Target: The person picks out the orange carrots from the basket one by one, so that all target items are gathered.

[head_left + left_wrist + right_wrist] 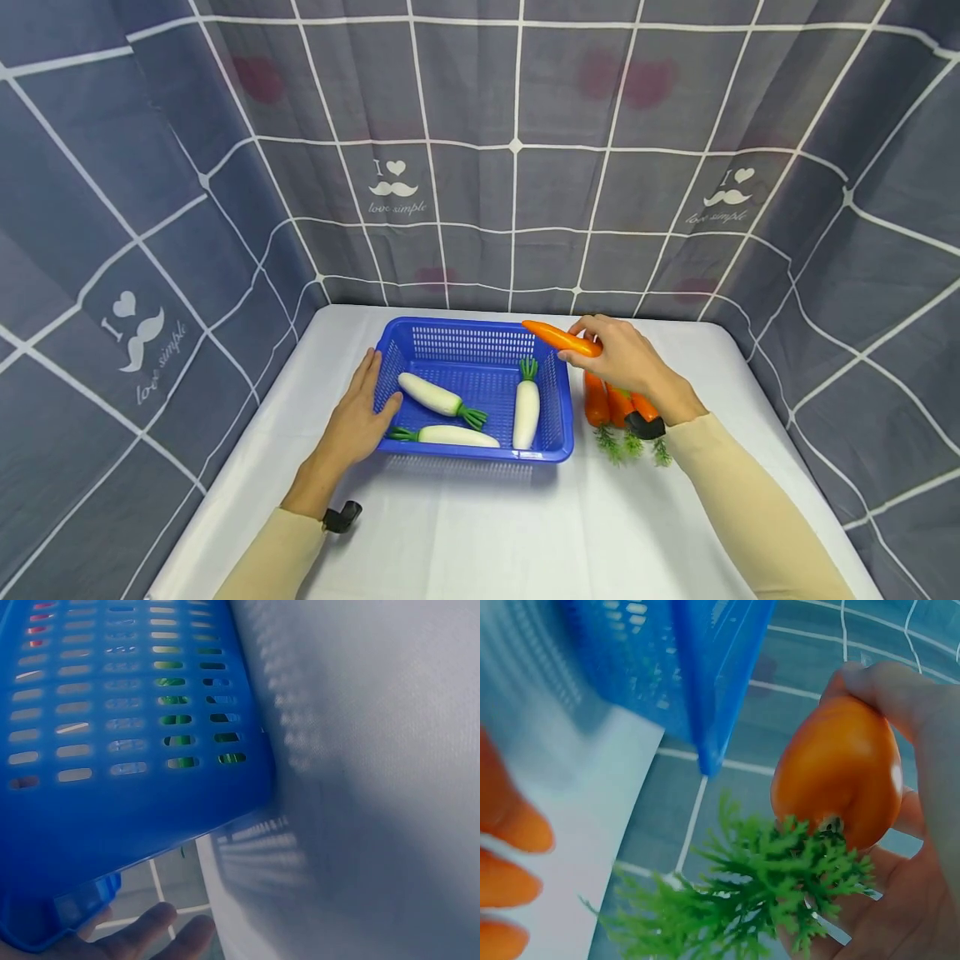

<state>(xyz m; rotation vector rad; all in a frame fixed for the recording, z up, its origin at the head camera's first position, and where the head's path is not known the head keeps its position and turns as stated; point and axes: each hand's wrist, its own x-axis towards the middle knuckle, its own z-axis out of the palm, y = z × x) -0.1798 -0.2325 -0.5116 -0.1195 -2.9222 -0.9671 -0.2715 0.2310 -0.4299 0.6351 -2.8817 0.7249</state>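
A carrot (558, 337) is gripped in my right hand (618, 350), above the right rim of a blue plastic basket (465, 454). Its tip points left over the basket; the leafy green top (772, 885) shows in the right wrist view. My left hand (360, 417) rests against the basket's left side, fingers extended along the rim and thumb over the edge. Inside the basket lie three white radishes: one slanted radish (431, 393), one radish along the front wall (457, 436), and one upright-lying radish (527, 414) at the right.
Several more carrots (596, 400) with green tops lie on the white table (480, 525), right of the basket and below my right forearm. A grey checked curtain (480, 192) encloses the table at the back and both sides.
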